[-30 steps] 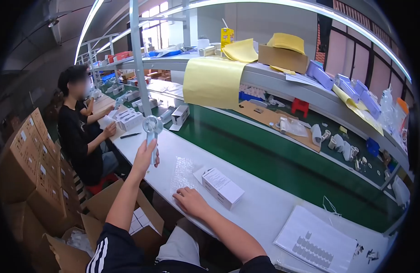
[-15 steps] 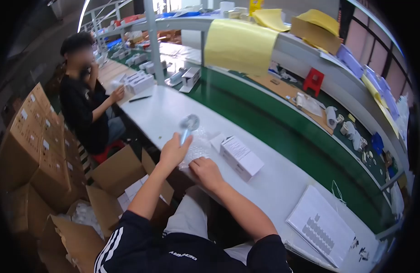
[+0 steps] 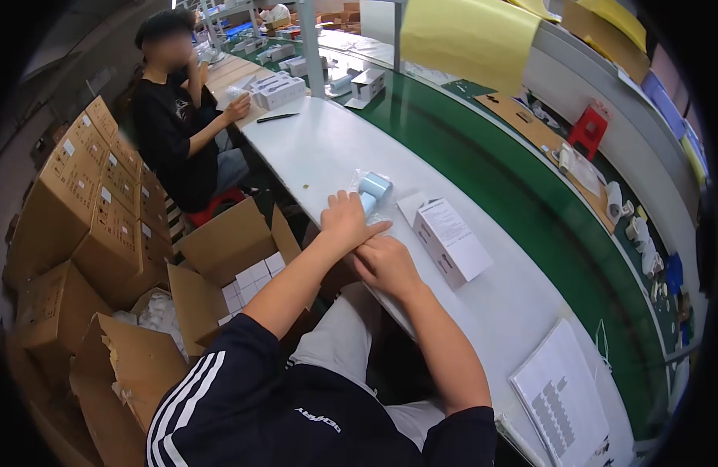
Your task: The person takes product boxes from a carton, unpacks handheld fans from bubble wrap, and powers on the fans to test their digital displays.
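A light blue handheld device [image 3: 376,185] with a rounded head lies on clear bubble wrap [image 3: 387,208] near the table's front edge. My left hand [image 3: 345,220] is closed over its handle, and the fingers cover most of that part. Close beside it, my right hand [image 3: 387,263] is curled at the near edge of the wrap, its thumb side touching my left hand. The fingertips there are partly hidden. Right of both hands stands a white printed box [image 3: 454,241] with a flap open towards the device.
A white table [image 3: 328,148] runs from back left to front right, with a green conveyor belt [image 3: 452,148] behind it. Printed sheets [image 3: 565,393] lie at the right. Open cartons [image 3: 226,241] stand at the left, below a seated co-worker [image 3: 172,117]. A black pen-like item [image 3: 278,117] lies farther back.
The device was held up in my left hand, round head upward; now it lies on the bubble wrap. My hands have come together, and the view has shifted.
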`<action>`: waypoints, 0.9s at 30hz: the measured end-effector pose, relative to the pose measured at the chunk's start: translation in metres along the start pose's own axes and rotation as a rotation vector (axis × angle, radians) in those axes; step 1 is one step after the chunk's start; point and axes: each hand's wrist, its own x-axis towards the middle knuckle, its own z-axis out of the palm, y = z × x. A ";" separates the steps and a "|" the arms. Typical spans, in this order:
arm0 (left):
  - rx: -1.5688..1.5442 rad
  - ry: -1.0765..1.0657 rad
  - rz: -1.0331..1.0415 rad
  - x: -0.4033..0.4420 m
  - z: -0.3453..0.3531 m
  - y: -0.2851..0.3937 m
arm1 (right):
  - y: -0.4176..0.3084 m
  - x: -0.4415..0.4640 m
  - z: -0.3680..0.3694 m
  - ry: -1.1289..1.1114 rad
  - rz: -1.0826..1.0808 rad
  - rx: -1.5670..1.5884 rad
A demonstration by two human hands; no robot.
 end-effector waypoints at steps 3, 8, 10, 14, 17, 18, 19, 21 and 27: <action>0.033 0.019 0.056 0.013 0.018 -0.010 | 0.003 -0.002 -0.005 0.050 -0.044 0.037; -0.119 -0.132 0.104 0.040 0.006 -0.036 | -0.004 0.002 -0.018 0.207 -0.088 0.029; -0.147 -0.101 0.115 0.044 -0.009 -0.043 | -0.007 0.004 -0.025 0.229 -0.092 0.018; -0.327 0.113 0.172 0.042 -0.025 -0.063 | 0.000 0.001 -0.024 0.293 -0.041 0.061; -0.561 0.259 0.330 0.049 -0.043 -0.054 | 0.007 0.001 -0.023 0.313 0.017 0.055; -0.579 0.186 0.255 0.045 -0.059 -0.036 | 0.009 -0.002 -0.021 0.276 0.040 0.042; -0.651 0.160 0.323 0.046 -0.065 -0.021 | 0.012 -0.005 -0.020 0.234 0.056 0.030; -0.671 0.125 0.477 0.053 -0.078 0.011 | 0.014 -0.009 -0.017 0.191 0.018 -0.003; -0.585 0.058 0.830 0.127 -0.080 0.119 | -0.037 -0.012 -0.096 0.054 0.226 -0.407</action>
